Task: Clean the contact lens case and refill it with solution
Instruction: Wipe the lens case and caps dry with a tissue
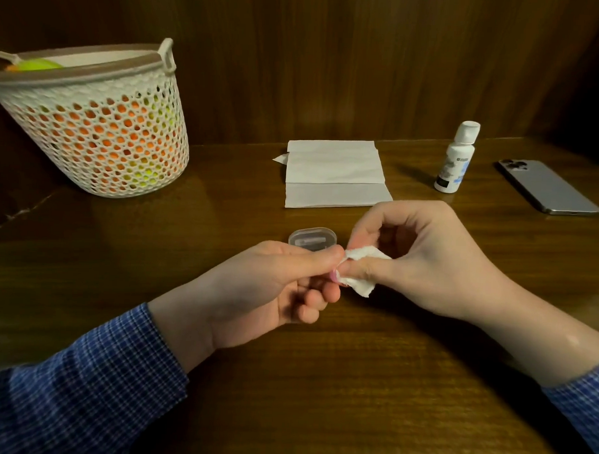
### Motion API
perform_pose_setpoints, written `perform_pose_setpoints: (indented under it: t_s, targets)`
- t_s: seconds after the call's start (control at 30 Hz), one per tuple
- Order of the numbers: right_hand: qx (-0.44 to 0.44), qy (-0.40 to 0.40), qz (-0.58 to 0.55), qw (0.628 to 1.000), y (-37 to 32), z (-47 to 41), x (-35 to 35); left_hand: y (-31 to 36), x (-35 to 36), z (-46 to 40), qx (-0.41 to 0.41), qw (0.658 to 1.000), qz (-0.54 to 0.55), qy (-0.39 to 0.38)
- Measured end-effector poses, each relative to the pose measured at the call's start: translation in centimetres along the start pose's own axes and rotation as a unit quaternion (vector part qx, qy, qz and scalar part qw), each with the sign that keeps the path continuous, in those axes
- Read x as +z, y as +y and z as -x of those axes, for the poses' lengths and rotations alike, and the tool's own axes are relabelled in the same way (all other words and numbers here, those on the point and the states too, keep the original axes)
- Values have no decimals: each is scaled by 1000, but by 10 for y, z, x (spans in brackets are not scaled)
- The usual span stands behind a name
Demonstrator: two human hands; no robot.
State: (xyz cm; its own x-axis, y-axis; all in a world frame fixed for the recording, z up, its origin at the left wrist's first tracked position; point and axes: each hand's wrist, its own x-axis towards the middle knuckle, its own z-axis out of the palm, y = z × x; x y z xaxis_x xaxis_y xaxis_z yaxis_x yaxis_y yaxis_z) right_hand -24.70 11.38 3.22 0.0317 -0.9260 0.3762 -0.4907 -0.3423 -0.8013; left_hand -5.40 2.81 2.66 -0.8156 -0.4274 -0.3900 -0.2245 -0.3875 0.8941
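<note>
1. The left hand (282,287) is curled closed, pinching a small pink piece (434,281) of which only a sliver shows; whether it belongs to the lens case cannot be told.
2. The right hand (422,258) is closed on a scrap of white tissue (359,274), pressed against that piece.
3. A clear plastic box (312,239) lies on the wooden table (354,381) just behind the left fingers, which cover its near edge (contents blurred).
4. Farther back lie folded paper towels (334,175); right of them stands a capped white solution bottle (456,159), then a phone (547,186) lying flat.
5. At far left stands a perforated basket (101,124) holding orange and green things, its left side cut off.
</note>
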Motion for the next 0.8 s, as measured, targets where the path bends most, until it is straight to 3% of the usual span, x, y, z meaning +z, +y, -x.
perform_pose_setpoints:
  t_s: [0.17, 0.3, 0.43, 0.63, 0.7, 0.8]
  targets:
    - [105, -3, -164, 981, 3, -1, 3, -2, -4, 2, 148, 986, -70, 20]
    - [192, -6, -290, 937, 6, -2, 9, -8, -3, 1, 273, 950, -139, 64]
    - [204, -39, -381, 901, 4, -2, 11, -8, 1, 2, 359, 903, -210, 105]
    - [205, -69, -398, 892, 6, -2, 8, -10, 3, 1, 375, 887, -236, 130]
    - [183, -69, -364, 911, 5, -2, 7, -9, 5, 2, 342, 909, -204, 118]
    - [143, -27, -248, 958, 4, -2, 4, -2, 9, -2, 218, 968, -33, 116]
